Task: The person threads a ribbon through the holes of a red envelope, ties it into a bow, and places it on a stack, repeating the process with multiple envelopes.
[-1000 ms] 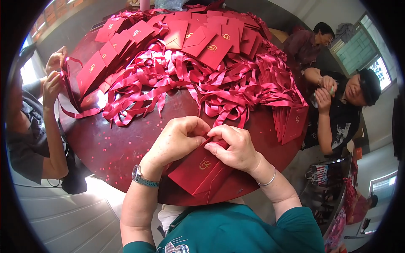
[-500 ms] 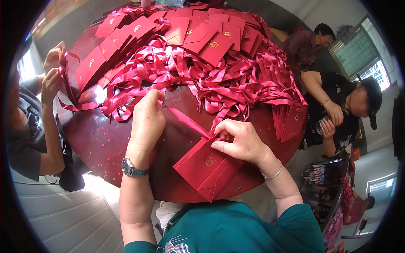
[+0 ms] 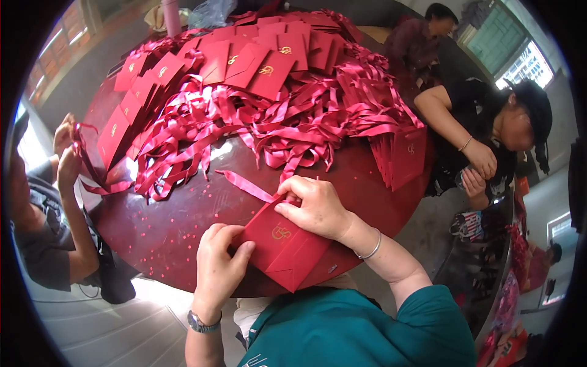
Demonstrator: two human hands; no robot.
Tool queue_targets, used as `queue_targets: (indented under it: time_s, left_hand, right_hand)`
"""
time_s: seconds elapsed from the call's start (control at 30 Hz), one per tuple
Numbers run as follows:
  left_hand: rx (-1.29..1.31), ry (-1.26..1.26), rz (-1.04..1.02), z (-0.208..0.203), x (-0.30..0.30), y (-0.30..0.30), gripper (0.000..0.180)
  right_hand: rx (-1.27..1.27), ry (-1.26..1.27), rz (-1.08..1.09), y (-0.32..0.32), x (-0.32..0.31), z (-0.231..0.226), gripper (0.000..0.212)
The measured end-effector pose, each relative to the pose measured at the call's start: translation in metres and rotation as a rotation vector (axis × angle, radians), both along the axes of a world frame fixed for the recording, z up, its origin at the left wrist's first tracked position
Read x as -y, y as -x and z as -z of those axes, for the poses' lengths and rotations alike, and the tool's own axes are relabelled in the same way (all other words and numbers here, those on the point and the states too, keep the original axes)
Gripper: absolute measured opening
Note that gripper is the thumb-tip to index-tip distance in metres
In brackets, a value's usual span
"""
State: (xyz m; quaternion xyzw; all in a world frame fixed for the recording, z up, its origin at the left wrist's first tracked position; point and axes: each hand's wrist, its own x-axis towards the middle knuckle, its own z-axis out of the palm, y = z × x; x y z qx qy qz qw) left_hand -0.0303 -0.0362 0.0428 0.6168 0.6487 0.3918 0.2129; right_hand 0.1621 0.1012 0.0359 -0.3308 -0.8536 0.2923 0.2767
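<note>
On the near side of the desk [image 3: 165,238], the right hand [image 3: 312,207] pinches the top edge of the red bag [image 3: 287,248] beside a ribbon [image 3: 247,185], apparently to steady it. The left hand [image 3: 221,257] curls loosely at its left edge; whether that grip pinches, I cannot tell.

A glossy dark-red table [image 3: 174,232], pale floor [image 3: 116,330] with a sunlit patch [image 3: 162,295], bright window [image 3: 529,67] upper right.

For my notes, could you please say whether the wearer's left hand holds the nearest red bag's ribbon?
No, the left hand is at that red bag, clear of the ribbon.
</note>
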Motion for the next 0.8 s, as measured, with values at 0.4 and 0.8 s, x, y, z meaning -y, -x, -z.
queue_targets:
  time_s: [0.4, 0.8]
  left_hand:
    - [0.650, 0.168, -0.161, 0.012, 0.023, 0.047, 0.019]
    - [0.681, 0.138, -0.235, 0.017, 0.032, 0.046, 0.014]
  right_hand:
    - [-0.067, 0.149, 0.101, -0.065, -0.022, -0.018, 0.033]
    - [0.208, -0.428, -0.196, -0.057, -0.046, 0.017, 0.015]
